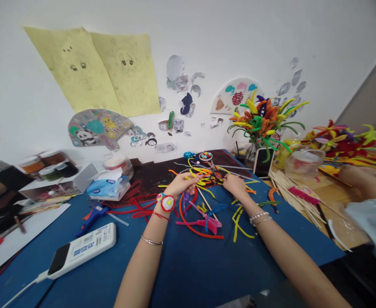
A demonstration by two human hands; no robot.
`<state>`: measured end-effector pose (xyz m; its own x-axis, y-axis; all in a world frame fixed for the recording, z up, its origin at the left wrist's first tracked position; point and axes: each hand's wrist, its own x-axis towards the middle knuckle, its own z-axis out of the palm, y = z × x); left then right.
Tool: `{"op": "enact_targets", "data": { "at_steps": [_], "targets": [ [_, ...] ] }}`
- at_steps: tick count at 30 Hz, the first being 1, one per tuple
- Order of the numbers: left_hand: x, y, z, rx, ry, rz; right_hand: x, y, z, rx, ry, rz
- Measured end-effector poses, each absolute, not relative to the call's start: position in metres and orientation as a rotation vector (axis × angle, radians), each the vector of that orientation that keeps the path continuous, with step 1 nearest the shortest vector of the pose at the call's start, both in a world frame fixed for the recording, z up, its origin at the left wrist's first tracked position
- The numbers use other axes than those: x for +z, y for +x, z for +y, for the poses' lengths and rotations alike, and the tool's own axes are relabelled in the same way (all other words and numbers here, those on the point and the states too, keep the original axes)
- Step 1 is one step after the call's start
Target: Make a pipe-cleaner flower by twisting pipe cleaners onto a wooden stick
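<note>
My left hand [183, 185] is closed, its fingertips pinching an orange pipe cleaner [202, 175] over a pile of yellow ones. Just to the right, my right hand [234, 186] has its fingers curled at the handles of a pair of scissors [212, 165], whose blades point away from me. The fingertips are partly hidden. Below the hands lie a pink pipe-cleaner flower [212, 224], a blue twisted piece [218, 208] and a curved red pipe cleaner [204, 234]. Bent yellow pipe cleaners [236, 224] rest beside my right wrist.
A vase of pipe-cleaner flowers [261, 113] and a phone [263, 162] stand at the back right. Left are a tissue pack [106, 188], a blue glue gun [93, 219] and a white power bank [83, 248] with a cable. Another person's arm [364, 179] reaches in at the right.
</note>
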<state>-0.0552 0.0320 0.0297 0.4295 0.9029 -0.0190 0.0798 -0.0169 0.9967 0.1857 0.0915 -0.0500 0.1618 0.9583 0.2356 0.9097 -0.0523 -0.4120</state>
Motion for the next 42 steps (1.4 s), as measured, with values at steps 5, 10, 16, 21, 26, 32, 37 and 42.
{"op": "enact_targets", "data": {
  "at_steps": [5, 10, 16, 21, 26, 32, 37, 42],
  "targets": [
    [0.036, -0.058, 0.030, 0.887, 1.325, 0.875, -0.046, 0.192, 0.088, 0.351, -1.724, -1.797],
    [0.033, -0.058, 0.033, 0.973, 1.349, 0.961, -0.031, 0.176, 0.074, 0.534, -1.316, -1.793],
    [0.028, -0.058, 0.041, 1.148, 1.379, 1.120, -0.013, 0.161, 0.051, 0.862, -0.982, -1.674],
    [0.031, -0.061, 0.041, 1.281, 1.372, 1.111, -0.011, 0.147, 0.038, 1.140, -0.815, -1.643],
    [0.032, -0.063, 0.044, 1.505, 1.334, 1.032, -0.007, 0.138, 0.032, 1.329, -0.757, -1.592],
    [0.034, -0.062, 0.043, 1.645, 1.295, 0.879, -0.005, 0.134, 0.024, 1.408, -0.692, -1.604],
    [0.035, -0.060, 0.043, 1.743, 1.269, 0.858, -0.012, 0.123, 0.013, 1.599, -0.460, -1.664],
    [0.033, -0.061, 0.047, 1.861, 1.234, 0.819, -0.024, 0.106, 0.001, 1.825, -0.305, -1.749]
  ]
}}
